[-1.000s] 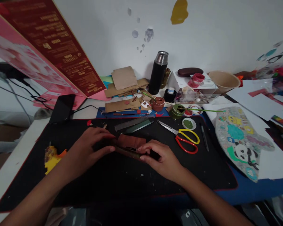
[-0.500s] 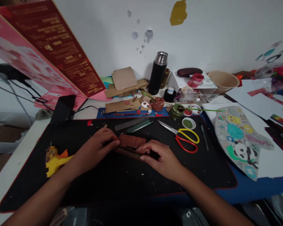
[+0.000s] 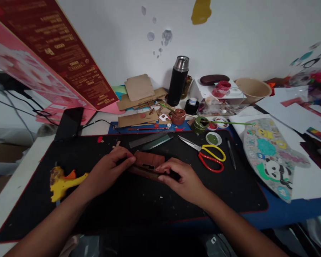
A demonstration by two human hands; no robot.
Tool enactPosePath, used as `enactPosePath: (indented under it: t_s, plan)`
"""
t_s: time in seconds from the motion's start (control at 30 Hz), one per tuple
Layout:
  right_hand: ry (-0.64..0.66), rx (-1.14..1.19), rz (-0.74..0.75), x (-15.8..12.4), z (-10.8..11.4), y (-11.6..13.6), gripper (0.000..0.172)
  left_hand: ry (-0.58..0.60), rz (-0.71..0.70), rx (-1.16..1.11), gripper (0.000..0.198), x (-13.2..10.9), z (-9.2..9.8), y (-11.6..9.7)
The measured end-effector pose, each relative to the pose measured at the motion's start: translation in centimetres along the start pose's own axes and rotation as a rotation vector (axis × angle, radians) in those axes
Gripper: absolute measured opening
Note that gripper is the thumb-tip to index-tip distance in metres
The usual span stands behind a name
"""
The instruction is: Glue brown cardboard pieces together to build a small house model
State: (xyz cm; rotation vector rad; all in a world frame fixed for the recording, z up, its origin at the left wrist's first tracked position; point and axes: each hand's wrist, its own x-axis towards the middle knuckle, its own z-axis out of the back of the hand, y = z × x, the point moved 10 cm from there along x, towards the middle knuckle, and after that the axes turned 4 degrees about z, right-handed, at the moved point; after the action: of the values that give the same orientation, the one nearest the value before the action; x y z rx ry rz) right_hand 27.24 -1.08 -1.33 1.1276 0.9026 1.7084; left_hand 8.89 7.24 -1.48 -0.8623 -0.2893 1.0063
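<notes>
Black mat (image 3: 128, 207) underlies our work: the brown cardboard piece (image 3: 149, 160) lies lengthwise between our hands, left hand (image 3: 109, 169) pinching one end, right hand (image 3: 183, 180) curled on the other.

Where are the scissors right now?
The scissors lie open on the black mat, to the right of the right hand, just below the green paint lid.
</notes>
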Motion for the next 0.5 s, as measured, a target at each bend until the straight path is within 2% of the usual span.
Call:
enactPosePath:
  t_s: [0.3,0.5]
  plan:
    - [0.001,-0.009,0.01,-0.2,-0.1,0.0,0.014,-0.005,-0.003,0.006,0.044,0.0,0.1,-0.3]
    - [0.015,-0.033,0.039,0.0,-0.2,0.3,0.016,0.077,0.004,-0.026,0.043,-0.6,0.1,0.6]
